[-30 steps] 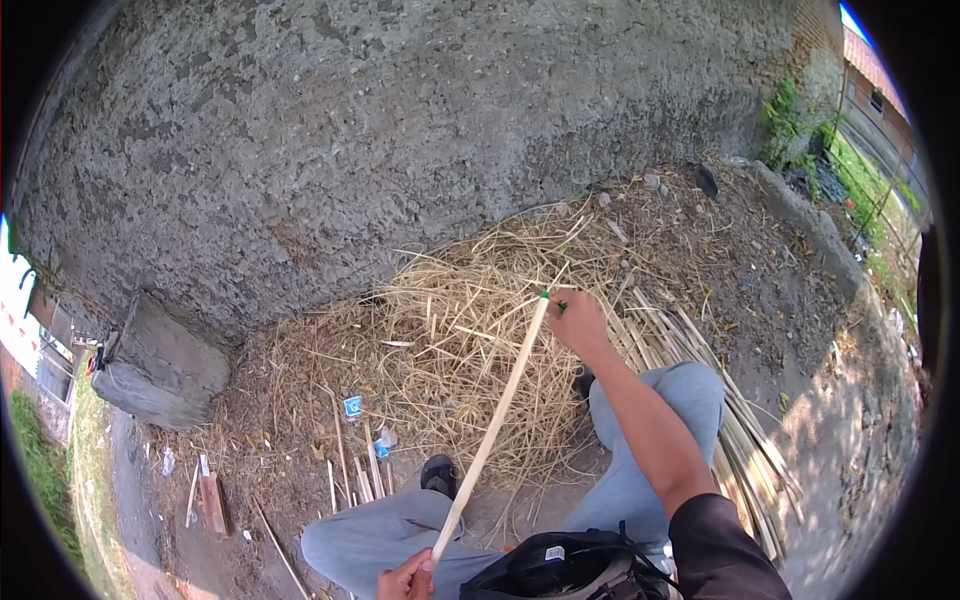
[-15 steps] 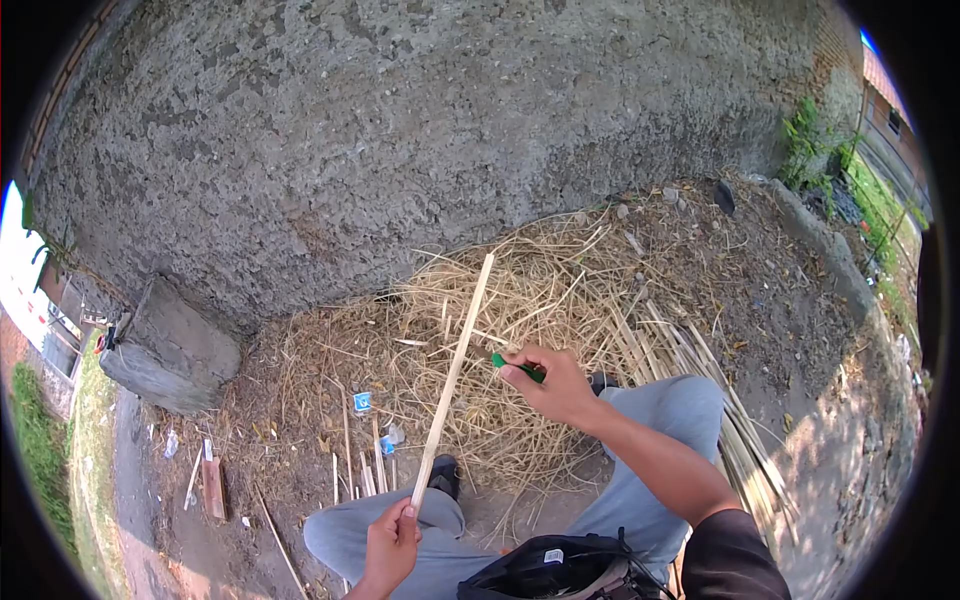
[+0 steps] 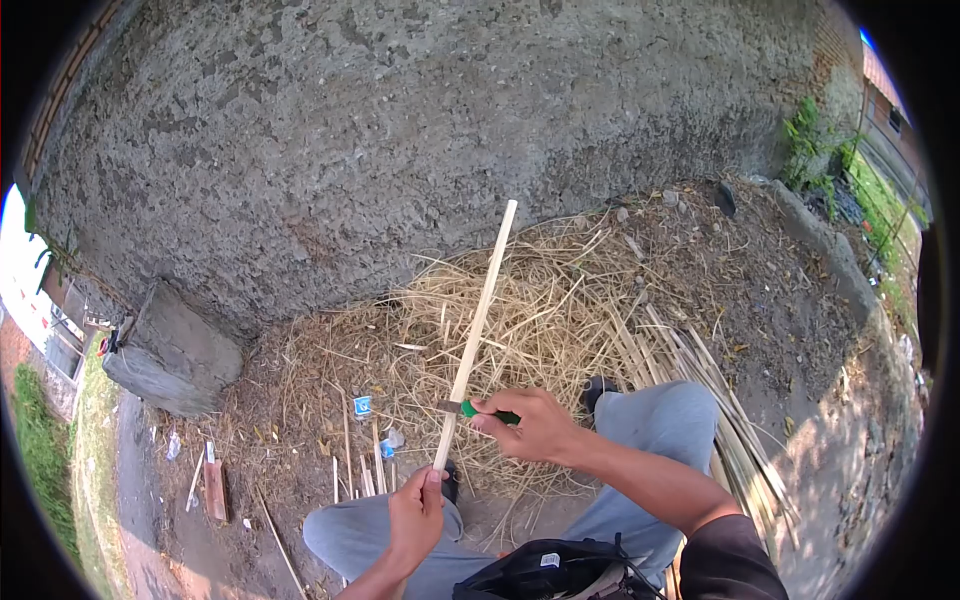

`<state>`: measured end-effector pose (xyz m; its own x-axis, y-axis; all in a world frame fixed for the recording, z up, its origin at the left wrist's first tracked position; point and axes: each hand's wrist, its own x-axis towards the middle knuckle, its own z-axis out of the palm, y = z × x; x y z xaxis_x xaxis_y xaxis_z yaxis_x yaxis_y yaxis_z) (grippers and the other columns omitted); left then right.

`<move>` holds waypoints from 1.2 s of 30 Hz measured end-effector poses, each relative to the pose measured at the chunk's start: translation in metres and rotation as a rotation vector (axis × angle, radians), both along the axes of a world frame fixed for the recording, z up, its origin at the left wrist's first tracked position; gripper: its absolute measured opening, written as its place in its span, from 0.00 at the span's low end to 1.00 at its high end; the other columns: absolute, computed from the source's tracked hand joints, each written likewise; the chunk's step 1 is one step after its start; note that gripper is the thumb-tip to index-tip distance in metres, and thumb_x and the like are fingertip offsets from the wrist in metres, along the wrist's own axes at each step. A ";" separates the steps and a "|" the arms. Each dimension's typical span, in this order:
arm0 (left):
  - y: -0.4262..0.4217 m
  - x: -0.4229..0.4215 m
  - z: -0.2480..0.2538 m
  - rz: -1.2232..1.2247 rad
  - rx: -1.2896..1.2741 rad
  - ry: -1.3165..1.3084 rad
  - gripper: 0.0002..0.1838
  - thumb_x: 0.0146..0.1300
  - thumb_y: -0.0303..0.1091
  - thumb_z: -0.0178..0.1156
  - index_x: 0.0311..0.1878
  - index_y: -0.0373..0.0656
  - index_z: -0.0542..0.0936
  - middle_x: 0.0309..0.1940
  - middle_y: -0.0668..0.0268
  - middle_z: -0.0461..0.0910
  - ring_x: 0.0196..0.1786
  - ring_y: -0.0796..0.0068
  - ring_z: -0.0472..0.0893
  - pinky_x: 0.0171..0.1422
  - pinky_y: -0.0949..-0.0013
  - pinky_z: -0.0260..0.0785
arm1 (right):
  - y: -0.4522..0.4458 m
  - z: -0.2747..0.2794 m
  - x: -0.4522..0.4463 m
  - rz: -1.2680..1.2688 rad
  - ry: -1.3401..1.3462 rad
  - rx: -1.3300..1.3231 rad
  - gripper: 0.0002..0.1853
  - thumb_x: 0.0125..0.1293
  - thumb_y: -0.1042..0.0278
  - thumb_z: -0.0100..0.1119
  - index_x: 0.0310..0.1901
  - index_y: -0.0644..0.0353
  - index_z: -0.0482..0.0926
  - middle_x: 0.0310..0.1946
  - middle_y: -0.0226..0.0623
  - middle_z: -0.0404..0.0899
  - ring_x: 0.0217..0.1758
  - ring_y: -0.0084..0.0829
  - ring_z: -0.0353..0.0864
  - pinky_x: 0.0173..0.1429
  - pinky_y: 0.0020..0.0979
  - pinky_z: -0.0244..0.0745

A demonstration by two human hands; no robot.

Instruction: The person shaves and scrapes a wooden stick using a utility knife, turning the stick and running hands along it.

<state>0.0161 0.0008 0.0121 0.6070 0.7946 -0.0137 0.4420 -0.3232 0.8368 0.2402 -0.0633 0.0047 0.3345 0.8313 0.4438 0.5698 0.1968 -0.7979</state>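
Observation:
My left hand (image 3: pixel 416 515) is closed around the lower end of a long pale strip of split bamboo (image 3: pixel 483 310), which slants up and away toward the wall. My right hand (image 3: pixel 528 425) is wrapped around the green handle of a knife (image 3: pixel 468 408). The short blade lies across the strip, a little above my left hand. Whether the edge bites into the wood is too small to tell. Behind the strip spreads a heap of thin shavings (image 3: pixel 550 310).
Long bamboo strips (image 3: pixel 740 430) lie by my right knee, with several more sticks (image 3: pixel 375 460) near my left foot. A rough wall (image 3: pixel 420 130) rises ahead. A concrete block (image 3: pixel 175 345) stands at left. A black bag (image 3: pixel 545 572) rests at my waist.
My left hand has moved up and slightly right, raising the strip. My right hand has come down and toward me, bringing the knife blade onto the strip's lower part.

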 end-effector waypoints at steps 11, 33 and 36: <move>-0.004 -0.020 -0.008 -0.040 0.136 0.099 0.17 0.77 0.38 0.49 0.36 0.34 0.77 0.13 0.66 0.71 0.18 0.82 0.73 0.24 0.72 0.65 | 0.012 -0.009 -0.004 -0.124 -0.238 -0.013 0.10 0.60 0.61 0.69 0.39 0.56 0.87 0.34 0.36 0.87 0.24 0.35 0.83 0.24 0.33 0.74; -0.029 -0.143 -0.029 0.098 0.103 0.251 0.18 0.76 0.43 0.46 0.45 0.41 0.80 0.21 0.53 0.78 0.26 0.50 0.80 0.31 0.54 0.68 | 0.021 -0.045 0.078 -0.313 0.356 -0.088 0.12 0.68 0.63 0.62 0.42 0.65 0.83 0.21 0.29 0.76 0.22 0.18 0.68 0.27 0.28 0.61; -0.032 -0.110 -0.013 0.067 0.099 0.226 0.17 0.76 0.42 0.46 0.47 0.40 0.80 0.23 0.48 0.78 0.28 0.45 0.79 0.31 0.53 0.68 | 0.007 -0.022 0.043 -0.231 0.321 -0.101 0.12 0.68 0.63 0.63 0.42 0.64 0.83 0.21 0.28 0.75 0.25 0.17 0.67 0.30 0.27 0.61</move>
<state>-0.0942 -0.0313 -0.0009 0.5436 0.8369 -0.0637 0.6374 -0.3623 0.6800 0.2836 -0.0564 -0.0176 0.6256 0.7521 0.2071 0.3091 0.0047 -0.9510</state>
